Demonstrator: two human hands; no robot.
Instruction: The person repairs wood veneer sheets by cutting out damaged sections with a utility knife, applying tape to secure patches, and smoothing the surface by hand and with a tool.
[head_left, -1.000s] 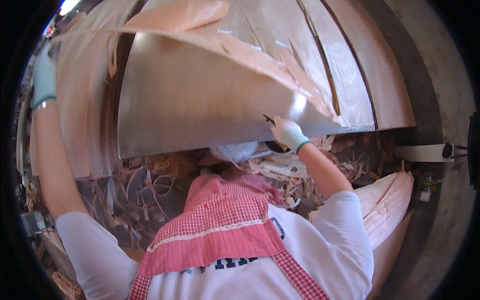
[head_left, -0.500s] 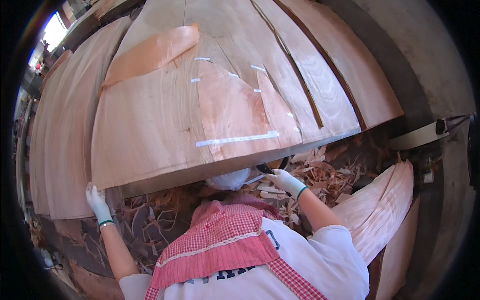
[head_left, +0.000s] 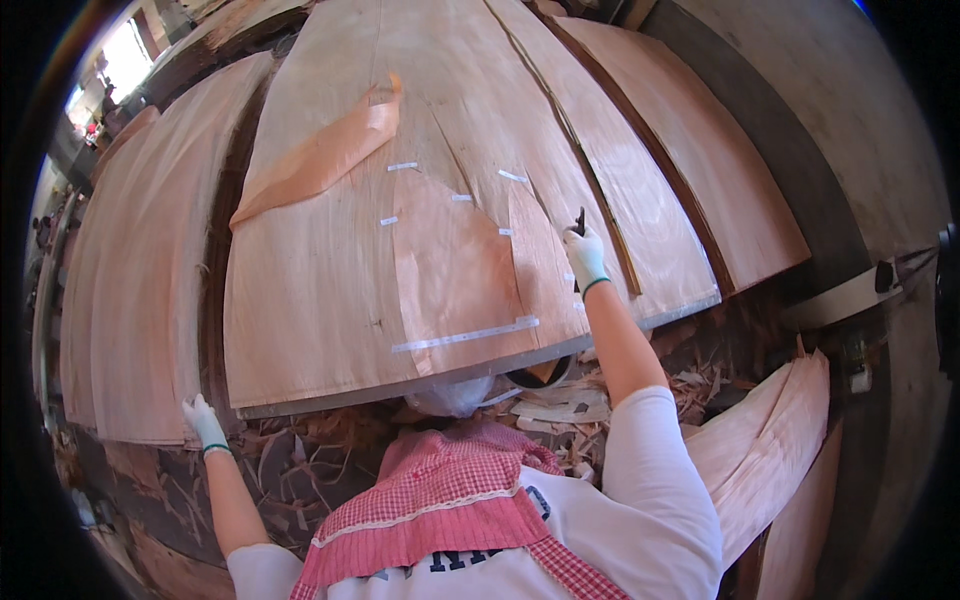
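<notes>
My right hand (head_left: pixel 586 254), in a white glove with a green cuff, is closed around a small black-handled tool (head_left: pixel 580 220). Its exact kind is hard to make out. The hand is above the right part of a broad wood veneer sheet (head_left: pixel 310 300) on the middle stack. Beside it, pinkish veneer patches (head_left: pixel 455 265) are fixed with short white tape pieces and one long tape strip (head_left: pixel 465 335). My left hand (head_left: pixel 205 424), also gloved, is at the near right corner of the left veneer stack (head_left: pixel 140 280), fingers slightly apart with nothing visible in them.
A curled orange veneer piece (head_left: pixel 325 150) lies on the middle sheet. Below the near edge are a clear plastic bag (head_left: pixel 450 397), a dark round container (head_left: pixel 542 374) and many veneer scraps (head_left: pixel 310 455). Another veneer stack (head_left: pixel 690 150) is at right; a loose curved sheet (head_left: pixel 760 430) leans nearby.
My right hand has risen from below the near edge to over the sheet, carrying the black-handled tool. My left hand has left the middle sheet's corner, which now sits lower and farther right.
</notes>
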